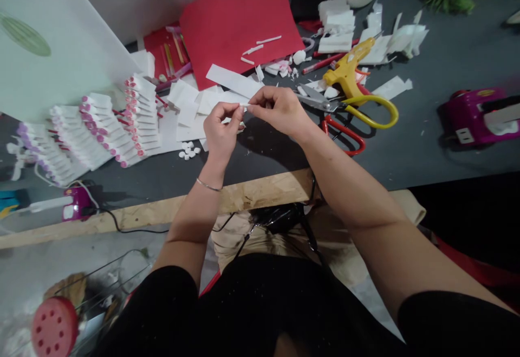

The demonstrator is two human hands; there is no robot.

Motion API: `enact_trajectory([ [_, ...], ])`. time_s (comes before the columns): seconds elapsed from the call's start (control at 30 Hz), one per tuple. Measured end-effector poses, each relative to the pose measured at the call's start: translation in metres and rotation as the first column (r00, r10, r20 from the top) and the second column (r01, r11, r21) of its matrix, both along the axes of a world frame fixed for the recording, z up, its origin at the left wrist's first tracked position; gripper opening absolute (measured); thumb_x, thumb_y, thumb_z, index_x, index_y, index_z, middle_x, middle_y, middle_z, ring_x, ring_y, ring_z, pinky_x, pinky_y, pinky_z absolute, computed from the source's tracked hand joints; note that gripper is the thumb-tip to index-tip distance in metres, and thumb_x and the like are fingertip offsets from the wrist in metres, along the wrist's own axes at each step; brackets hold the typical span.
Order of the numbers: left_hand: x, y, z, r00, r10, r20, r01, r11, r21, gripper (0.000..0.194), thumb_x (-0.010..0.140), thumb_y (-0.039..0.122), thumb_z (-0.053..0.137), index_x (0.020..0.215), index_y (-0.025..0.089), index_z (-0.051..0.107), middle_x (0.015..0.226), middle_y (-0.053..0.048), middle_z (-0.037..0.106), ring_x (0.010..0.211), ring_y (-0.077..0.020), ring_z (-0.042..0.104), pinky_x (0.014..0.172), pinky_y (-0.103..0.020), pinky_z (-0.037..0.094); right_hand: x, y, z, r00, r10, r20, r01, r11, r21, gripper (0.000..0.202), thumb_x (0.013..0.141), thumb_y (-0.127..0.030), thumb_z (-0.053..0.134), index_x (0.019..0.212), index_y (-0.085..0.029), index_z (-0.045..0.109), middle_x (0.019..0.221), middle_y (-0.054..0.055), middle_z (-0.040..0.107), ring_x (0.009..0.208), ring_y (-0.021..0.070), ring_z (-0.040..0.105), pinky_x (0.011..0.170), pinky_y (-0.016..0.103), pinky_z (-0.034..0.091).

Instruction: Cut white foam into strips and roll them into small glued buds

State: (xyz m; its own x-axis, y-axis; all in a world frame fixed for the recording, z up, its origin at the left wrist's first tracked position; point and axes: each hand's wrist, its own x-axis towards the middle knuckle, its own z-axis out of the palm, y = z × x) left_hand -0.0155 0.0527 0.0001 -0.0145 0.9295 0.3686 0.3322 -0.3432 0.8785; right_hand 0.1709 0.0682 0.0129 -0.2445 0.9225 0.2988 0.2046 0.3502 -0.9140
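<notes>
My left hand [222, 128] and my right hand [280, 109] meet above the dark table, fingertips pinched on a small white piece [244, 105] between them. Its shape is mostly hidden by the fingers. Beneath and behind the hands lie white paper strips [233, 80] and loose sheets. A cluster of small white pieces [189, 150] sits left of my left hand. Just right of my right hand are open scissors with one yellow and one red handle [376, 111], beside a yellow glue gun [347, 72].
Rows of white rolled pieces with pink and purple tips [140, 116] fill the left side. A red sheet [239, 26] with thin white sticks lies at the back. Purple devices stand at far right [473, 118] and lower left [77, 202]. The wooden table edge [264, 190] runs in front.
</notes>
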Motion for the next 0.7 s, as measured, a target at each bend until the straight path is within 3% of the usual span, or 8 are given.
enact_trajectory([
  [0.27, -0.001, 0.003, -0.005, 0.999, -0.003, 0.043, 0.007, 0.994, -0.105, 0.03, 0.096, 0.052, 0.077, 0.092, 0.024, 0.069, 0.076, 0.002, 0.071, 0.067, -0.0103, 0.07, 0.056, -0.019, 0.06, -0.001, -0.001, 0.001, 1.0, -0.014, -0.003, 0.015, 1.0, 0.021, 0.008, 0.089, -0.023, 0.071, 0.083, -0.019, 0.069, 0.071, -0.003, 0.056, 0.067, 0.0114, 0.04, 0.065, 0.029, 0.037],
  [0.4, -0.001, 0.002, -0.005, 1.0, 0.007, 0.017, -0.006, 0.996, -0.092, 0.029, 0.097, 0.052, 0.075, 0.09, 0.025, 0.067, 0.078, 0.001, 0.071, 0.068, -0.0114, 0.069, 0.056, -0.022, 0.06, -0.004, -0.004, 0.003, 1.0, -0.019, 0.01, 0.018, 1.0, 0.024, 0.009, 0.089, -0.021, 0.071, 0.081, -0.02, 0.067, 0.071, -0.003, 0.056, 0.067, 0.0122, 0.041, 0.067, 0.029, 0.039],
  [0.7, 0.004, -0.009, 0.007, 0.939, 0.126, -0.32, -0.088, 0.988, 0.129, 0.019, 0.101, 0.036, 0.066, 0.087, 0.024, 0.07, 0.088, -0.002, 0.078, 0.082, -0.0161, 0.073, 0.081, -0.029, 0.061, -0.014, -0.008, -0.001, 0.994, -0.104, 0.017, 0.104, 0.995, -0.001, 0.009, 0.085, -0.019, 0.068, 0.076, -0.02, 0.068, 0.073, -0.001, 0.064, 0.07, 0.0138, 0.048, 0.071, 0.03, 0.042],
])
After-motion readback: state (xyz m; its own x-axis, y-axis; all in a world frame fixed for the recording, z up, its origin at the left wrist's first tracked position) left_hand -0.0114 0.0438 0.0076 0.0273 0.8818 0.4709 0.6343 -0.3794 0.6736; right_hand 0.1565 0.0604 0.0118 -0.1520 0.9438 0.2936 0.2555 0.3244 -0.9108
